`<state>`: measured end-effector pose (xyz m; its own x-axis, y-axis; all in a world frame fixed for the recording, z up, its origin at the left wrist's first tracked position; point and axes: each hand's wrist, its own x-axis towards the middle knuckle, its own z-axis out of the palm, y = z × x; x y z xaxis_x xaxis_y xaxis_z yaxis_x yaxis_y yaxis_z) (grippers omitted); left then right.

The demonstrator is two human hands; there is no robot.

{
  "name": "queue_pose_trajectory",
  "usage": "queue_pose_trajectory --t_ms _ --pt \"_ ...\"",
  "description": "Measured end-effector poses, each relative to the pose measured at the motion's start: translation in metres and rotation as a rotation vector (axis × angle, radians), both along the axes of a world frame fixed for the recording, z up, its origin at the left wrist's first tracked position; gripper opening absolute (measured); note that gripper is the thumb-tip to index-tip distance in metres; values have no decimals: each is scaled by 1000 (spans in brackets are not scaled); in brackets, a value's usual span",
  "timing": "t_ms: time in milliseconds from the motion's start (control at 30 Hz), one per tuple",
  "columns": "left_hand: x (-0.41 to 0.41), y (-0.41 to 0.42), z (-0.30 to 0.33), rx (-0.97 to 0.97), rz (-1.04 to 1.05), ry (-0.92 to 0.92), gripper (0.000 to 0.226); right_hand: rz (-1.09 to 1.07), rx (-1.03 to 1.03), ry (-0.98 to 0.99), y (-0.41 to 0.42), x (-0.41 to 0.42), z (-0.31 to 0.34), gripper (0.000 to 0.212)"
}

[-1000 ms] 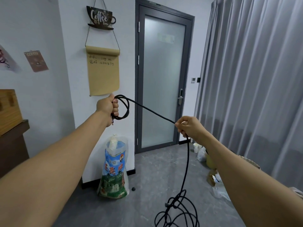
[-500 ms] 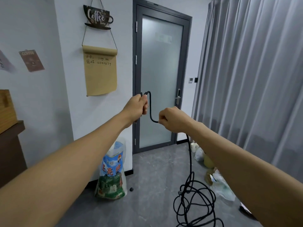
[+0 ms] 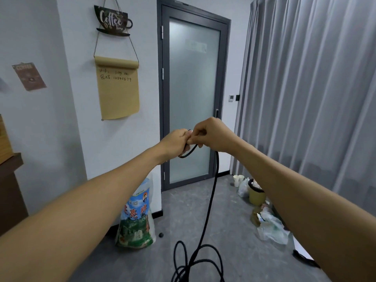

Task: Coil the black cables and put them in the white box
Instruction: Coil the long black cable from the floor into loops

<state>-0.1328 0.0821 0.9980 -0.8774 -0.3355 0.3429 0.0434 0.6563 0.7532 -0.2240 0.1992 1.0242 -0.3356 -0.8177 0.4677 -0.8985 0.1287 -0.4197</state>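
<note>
A black cable (image 3: 211, 198) hangs from my hands down to a loose tangle (image 3: 195, 263) on the grey floor at the bottom of the view. My left hand (image 3: 177, 142) grips small loops of the cable at chest height in front of the glass door. My right hand (image 3: 211, 134) touches it from the right and pinches the cable against those loops. A short black loop (image 3: 188, 153) shows below my fingers. No white box is in view.
A printed sack (image 3: 136, 218) leans against the white wall. A yellow bin (image 3: 256, 195), paper cups (image 3: 238, 180) and plastic bags (image 3: 270, 224) lie by the grey curtain (image 3: 315, 98). A wooden cabinet (image 3: 10, 186) stands at the left edge.
My right hand has come leftward to meet my left hand, folding the stretched cable into the coil. The tangle on the floor has shifted, with more of it out of view below.
</note>
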Motion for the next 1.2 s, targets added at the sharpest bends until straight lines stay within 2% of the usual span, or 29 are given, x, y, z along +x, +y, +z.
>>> queue_pose_trajectory --t_ms 133,267,367,500,700,800,900,1000,1067,1200 --pt "6 -5 1 110 -91 -91 42 -49 -37 -166 -3 -6 -8 32" --pt "19 -13 3 182 -78 -144 44 -45 -59 -418 3 -13 -22 37" --pt "30 -28 1 229 -23 -117 41 -37 -142 -628 10 -25 -35 33" --pt "40 -48 1 356 106 0 41 -85 -171 -682 15 -38 -46 32" --pt "51 -73 3 558 280 203 35 -270 -176 -577 35 -62 -58 27" --pt "55 -86 3 598 425 286 32 -358 -267 -513 47 -73 -57 24" --pt "47 -82 4 644 460 355 36 -368 -327 -380 42 -68 -46 17" --pt "32 -69 9 665 393 397 40 -417 -215 -176 32 -58 -40 18" --pt "24 -61 11 592 348 384 38 -452 -87 -5 28 -49 -37 19" --pt "10 -46 8 416 272 333 38 -308 85 126 16 -22 -27 18"
